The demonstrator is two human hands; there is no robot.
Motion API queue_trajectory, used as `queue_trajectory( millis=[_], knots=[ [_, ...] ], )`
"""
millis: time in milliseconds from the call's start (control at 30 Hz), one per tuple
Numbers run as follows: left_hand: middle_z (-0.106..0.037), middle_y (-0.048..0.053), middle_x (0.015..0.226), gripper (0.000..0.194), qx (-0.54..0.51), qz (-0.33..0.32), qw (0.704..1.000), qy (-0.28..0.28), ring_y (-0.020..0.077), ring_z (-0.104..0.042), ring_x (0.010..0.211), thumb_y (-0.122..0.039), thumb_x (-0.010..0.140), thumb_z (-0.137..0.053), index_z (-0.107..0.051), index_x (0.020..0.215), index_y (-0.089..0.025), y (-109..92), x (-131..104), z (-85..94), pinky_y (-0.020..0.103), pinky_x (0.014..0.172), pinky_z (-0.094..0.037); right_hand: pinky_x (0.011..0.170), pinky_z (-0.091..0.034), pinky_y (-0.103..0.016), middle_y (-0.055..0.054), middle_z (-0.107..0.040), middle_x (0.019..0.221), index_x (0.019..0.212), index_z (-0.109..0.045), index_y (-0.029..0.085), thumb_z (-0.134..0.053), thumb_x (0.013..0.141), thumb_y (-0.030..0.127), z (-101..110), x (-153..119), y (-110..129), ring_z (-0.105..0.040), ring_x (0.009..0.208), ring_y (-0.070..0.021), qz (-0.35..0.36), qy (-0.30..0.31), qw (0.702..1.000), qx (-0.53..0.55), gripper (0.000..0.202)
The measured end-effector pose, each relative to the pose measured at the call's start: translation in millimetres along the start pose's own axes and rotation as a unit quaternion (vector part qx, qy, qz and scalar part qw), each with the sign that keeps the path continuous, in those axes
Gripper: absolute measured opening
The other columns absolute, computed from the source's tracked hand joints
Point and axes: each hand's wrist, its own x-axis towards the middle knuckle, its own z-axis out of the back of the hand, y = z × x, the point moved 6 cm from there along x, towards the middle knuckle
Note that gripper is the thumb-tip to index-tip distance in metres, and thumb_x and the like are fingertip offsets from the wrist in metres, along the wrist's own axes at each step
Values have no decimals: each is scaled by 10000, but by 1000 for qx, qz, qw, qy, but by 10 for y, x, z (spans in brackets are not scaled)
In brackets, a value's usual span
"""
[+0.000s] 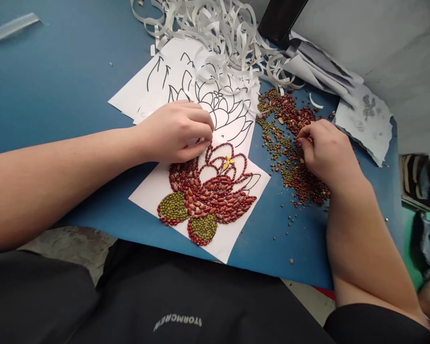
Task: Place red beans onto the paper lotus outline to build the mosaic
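Note:
A white sheet (225,248) carries a lotus picture made of red beans (215,193) and green mung beans (203,228), with a small yellow piece (228,163) among the upper petals. My left hand (182,129) rests at the sheet's upper left edge, its fingers curled together over the petals; whatever they hold is hidden. Over a loose heap of mixed red and green beans (290,114), my right hand (324,148) has thumb and forefinger pinched. Anything between those fingertips is too small to name. Some petals at the upper right are bare drawn outlines.
Printed lotus drawings (232,112) lie behind the bean picture, partly under curled white paper strips (215,28). A dark upright object (281,19) and torn papers (365,119) are at the back right. A clear strip (12,28) lies far left on the blue table (75,86).

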Motion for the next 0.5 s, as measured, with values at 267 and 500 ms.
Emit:
queue_trajectory(
  millis=[267,500],
  knots=[
    [-776,48,959,243,30,-17,999,-7,218,-701,855,-293,977,-500,-701,858,-228,-18,1,-1,383,806,-539,835,-454,-381,-59,-710,943,971,-609,233,-548,1028,175,90,-95,1132,-598,850,-204,222,25,969,109,101],
    [-772,40,968,254,31,-24,999,-7,201,-676,856,-286,986,-494,-712,868,-231,-33,0,11,368,812,-538,843,-418,-377,-55,-719,878,930,-635,205,-490,1043,119,-2,-193,1362,-525,759,-190,303,35,952,5,203]
  ],
)
